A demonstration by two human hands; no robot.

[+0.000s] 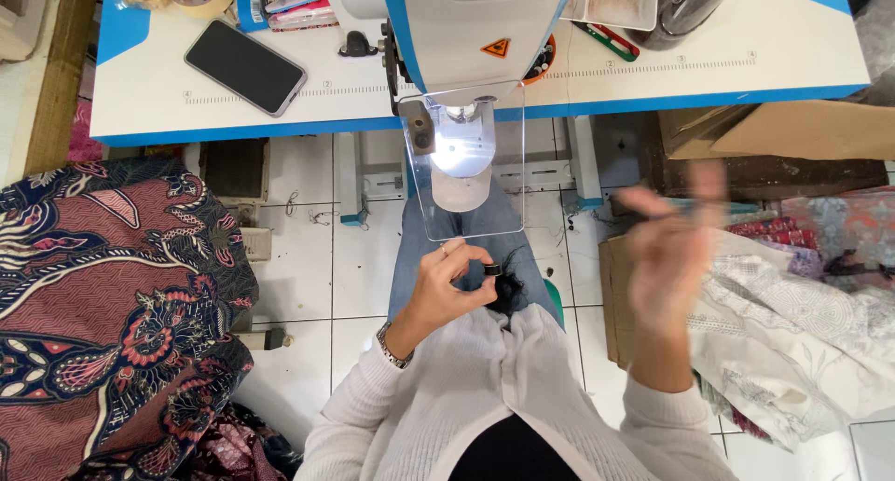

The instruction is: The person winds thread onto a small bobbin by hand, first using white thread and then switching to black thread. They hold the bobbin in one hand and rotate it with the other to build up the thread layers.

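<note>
Head view
Left hand [446, 290]: fingertips pinched on a small black bobbin [492, 270], held over the lap just below the clear guard [471, 164].
Right hand [667, 257]: raised, blurred, well apart from the left; whether it grips anything I cannot tell.
Handling: the bobbin looks light, hard and smooth; best pinched by its rims. Loose black thread [508, 295] under it would snag.
Signs: orange triangular warning sticker [495, 48] on the sewing machine [466, 24], above the left hand.
Packages: cardboard box [774, 131] beyond the right hand; black phone [245, 67] far up-left.

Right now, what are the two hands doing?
Left hand: pinching a small black bobbin.
Right hand: raised and blurred; grip cannot be told.
</note>
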